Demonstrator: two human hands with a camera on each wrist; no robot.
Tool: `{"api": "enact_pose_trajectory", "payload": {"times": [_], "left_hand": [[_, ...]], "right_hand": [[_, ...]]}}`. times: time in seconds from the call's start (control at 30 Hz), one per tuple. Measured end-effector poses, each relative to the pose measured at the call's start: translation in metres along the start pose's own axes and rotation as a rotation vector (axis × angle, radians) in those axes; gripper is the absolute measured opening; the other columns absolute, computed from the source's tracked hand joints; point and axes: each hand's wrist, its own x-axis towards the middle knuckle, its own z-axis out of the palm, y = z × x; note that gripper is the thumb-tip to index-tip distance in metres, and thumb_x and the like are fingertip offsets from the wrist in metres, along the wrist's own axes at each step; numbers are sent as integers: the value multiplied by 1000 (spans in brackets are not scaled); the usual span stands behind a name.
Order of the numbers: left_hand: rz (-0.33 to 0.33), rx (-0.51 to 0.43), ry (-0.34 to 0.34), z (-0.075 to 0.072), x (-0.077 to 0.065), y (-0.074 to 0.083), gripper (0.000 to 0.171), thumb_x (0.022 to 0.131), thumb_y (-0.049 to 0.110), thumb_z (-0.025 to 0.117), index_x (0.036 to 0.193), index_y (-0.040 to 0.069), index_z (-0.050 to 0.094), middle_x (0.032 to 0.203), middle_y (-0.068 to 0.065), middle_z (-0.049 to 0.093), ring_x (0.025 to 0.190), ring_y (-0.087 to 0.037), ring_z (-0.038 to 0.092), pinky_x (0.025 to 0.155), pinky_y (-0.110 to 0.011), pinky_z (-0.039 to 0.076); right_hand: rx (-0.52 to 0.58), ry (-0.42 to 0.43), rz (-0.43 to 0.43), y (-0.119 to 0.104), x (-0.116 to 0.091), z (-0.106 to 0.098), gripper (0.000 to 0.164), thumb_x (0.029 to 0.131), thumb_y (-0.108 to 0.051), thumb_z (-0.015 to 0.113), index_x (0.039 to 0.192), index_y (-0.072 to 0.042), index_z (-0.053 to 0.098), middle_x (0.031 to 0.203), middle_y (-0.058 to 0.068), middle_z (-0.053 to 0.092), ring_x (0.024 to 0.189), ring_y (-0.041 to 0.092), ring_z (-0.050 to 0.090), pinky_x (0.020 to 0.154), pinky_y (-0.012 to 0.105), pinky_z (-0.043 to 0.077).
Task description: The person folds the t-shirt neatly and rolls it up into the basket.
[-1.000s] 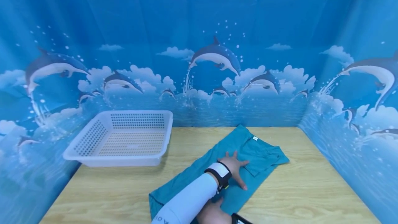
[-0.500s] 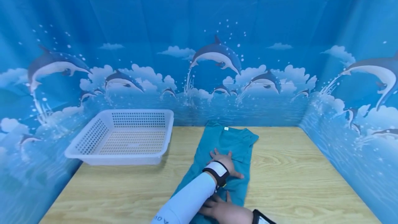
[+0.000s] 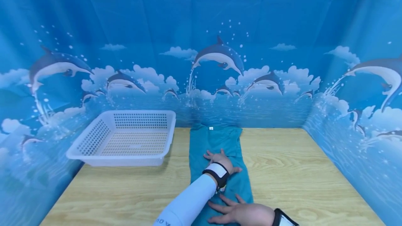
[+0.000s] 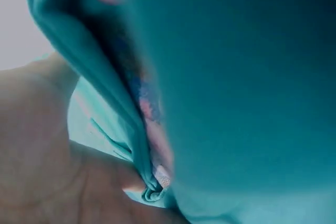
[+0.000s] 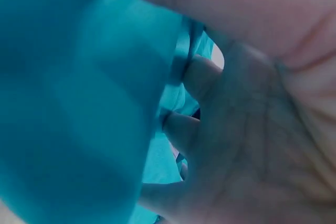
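A folded teal shirt (image 3: 201, 145) lies lengthwise on the table, its neck end with a small white label (image 3: 211, 128) at the back edge. My left hand (image 3: 221, 161) rests palm down on the middle of it with fingers spread. Nearer the front, my right hand (image 3: 242, 212) lies on the shirt, its spread fingers pointing left. In the left wrist view teal cloth (image 4: 247, 87) fills most of the frame beside the palm. The right wrist view has blurred cloth (image 5: 68, 108) in front of the outstretched fingers (image 5: 202, 77).
A white plastic basket (image 3: 117, 161) with perforated sides stands at the back left of the wood-grain table (image 3: 298, 170). A blue dolphin-print curtain (image 3: 157, 44) encloses the back and both sides.
The shirt has turned from a slant to nearly straight, its neck end swinging left. My left hand has shifted slightly left with it; my right hand has moved to the right.
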Motion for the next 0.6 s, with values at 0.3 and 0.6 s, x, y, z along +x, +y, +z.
{"api": "enact_pose_trajectory", "payload": {"times": [0.3, 0.6], "left_hand": [[103, 128, 173, 9, 5, -6, 109, 67, 94, 18, 151, 24, 26, 140, -14, 51, 126, -43, 48, 52, -35, 54], [130, 191, 203, 15, 10, -6, 107, 69, 93, 14, 150, 25, 27, 135, -4, 57, 122, -40, 52, 47, -35, 52]], "right_hand": [[67, -42, 60, -4, 0, -5, 61, 96, -42, 50, 151, -35, 23, 160, -2, 13, 147, 33, 9, 107, 63, 25], [134, -46, 32, -3, 0, -5, 61, 97, -40, 49, 151, -33, 22, 160, 0, 13, 146, 34, 7, 108, 63, 23]]}}
